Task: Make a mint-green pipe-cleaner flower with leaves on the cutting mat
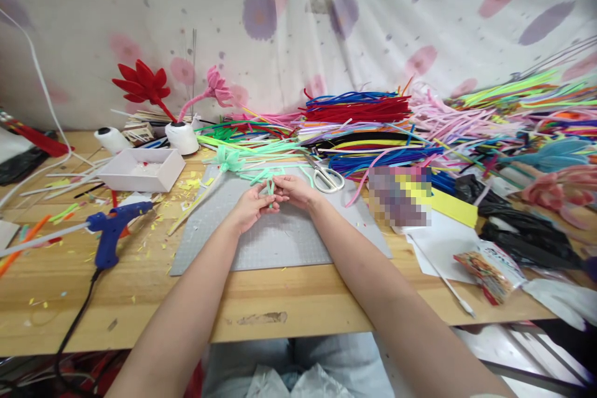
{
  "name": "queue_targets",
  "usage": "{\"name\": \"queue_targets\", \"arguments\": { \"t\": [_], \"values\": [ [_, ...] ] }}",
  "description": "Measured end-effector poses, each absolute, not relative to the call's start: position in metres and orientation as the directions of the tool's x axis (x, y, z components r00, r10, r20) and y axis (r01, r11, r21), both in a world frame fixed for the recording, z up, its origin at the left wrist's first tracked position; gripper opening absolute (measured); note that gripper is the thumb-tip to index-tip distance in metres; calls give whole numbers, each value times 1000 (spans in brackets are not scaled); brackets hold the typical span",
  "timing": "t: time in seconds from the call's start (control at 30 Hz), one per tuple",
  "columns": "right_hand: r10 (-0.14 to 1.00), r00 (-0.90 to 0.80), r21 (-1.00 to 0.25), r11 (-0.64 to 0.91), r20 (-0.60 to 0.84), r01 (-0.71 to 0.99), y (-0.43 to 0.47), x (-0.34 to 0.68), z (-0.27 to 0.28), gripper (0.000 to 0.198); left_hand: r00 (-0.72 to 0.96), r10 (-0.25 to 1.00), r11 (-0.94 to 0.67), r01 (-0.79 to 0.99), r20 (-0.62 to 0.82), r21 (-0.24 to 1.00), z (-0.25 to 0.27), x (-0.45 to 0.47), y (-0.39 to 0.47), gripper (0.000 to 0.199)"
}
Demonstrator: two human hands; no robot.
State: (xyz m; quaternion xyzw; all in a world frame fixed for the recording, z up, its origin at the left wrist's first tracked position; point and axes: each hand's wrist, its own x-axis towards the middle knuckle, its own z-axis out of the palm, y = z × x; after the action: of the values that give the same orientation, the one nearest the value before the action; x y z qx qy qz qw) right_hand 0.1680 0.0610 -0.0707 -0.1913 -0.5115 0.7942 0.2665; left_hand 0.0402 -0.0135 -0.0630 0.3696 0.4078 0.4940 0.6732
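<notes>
Both my hands meet over the grey cutting mat (284, 249). My left hand (252, 206) pinches a bent mint-green pipe cleaner (270, 186). My right hand (293, 191) has its fingers closed on the same piece from the other side; the fingers partly hide it. More mint-green pipe cleaners (254, 178) lie on the mat just beyond my hands. A mint-green pipe-cleaner flower (228, 159) rests at the mat's far left corner. White-handled scissors (328, 180) lie to the right of my right hand, apart from it.
A blue glue gun (109, 233) lies at left, near a white box (143, 169). Thread spools (181, 138) hold a red flower (142, 86) and a pink flower (217, 87). Bundles of coloured pipe cleaners (357, 109) line the back. A snack packet (487, 273) and white paper (443, 249) lie right.
</notes>
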Motion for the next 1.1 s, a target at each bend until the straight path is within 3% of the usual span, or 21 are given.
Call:
{"name": "queue_targets", "arguments": {
  "t": [0.43, 0.73, 0.97, 1.1],
  "values": [
    [749, -657, -890, -355, -87, -286, 56, 159, -70, 29, 144, 961, 275, -384, -237, 882, -65, 41, -11, 31],
    [892, -437, -888, -292, -117, -357, 52, 148, -69, 19, 104, 952, 303, -426, -287, 853, -63, 51, -10, 38],
    [845, -534, -933, -215, -29, -290, 54, 157, -69, 28, 36, 977, 209, -368, -211, 906, -64, 44, -12, 49],
    [836, -548, -999, -27, -4, -34, 65, 175, -63, 25, -65, 982, 160, -190, -175, 969, -69, 39, -10, 37]
  ]
}}
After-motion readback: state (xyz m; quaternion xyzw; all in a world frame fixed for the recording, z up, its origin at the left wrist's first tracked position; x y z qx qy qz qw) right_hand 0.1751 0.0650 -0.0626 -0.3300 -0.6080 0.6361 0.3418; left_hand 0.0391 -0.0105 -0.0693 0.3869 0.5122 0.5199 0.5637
